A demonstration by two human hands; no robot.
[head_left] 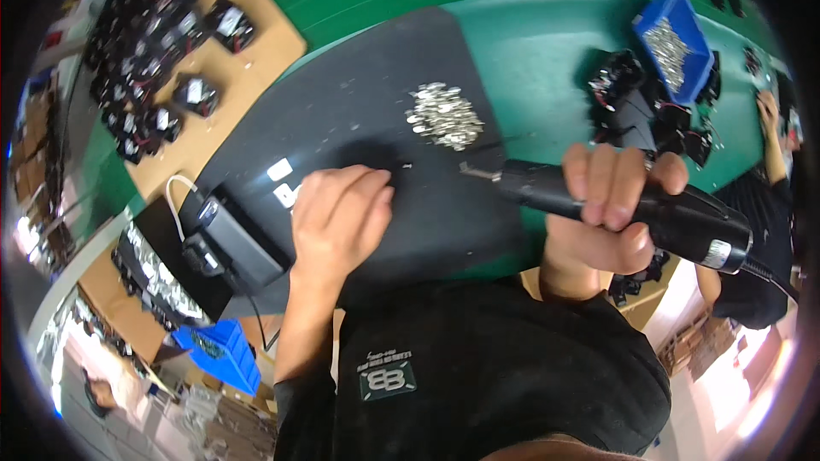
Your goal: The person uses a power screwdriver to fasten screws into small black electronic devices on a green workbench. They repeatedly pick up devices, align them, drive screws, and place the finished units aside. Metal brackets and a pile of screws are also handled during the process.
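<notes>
The right hand (611, 196) grips a black electric screwdriver (632, 209), tip aimed near the screw pile (444, 115); the left hand (337, 213), fingers curled, pins a small part beside it.

I count two small white rectangular labels (280, 170) on the black mat (359, 94), one above the other, just left of my left hand (337, 213). A silvery foil bag (162, 277) lies at the mat's lower left edge, crinkled and shiny. Blue plastic bin (675, 38) upper right, holding silver metal parts. A second blue bin (218, 350) sits lower left, under the table edge. I see no screens or signs.
</notes>
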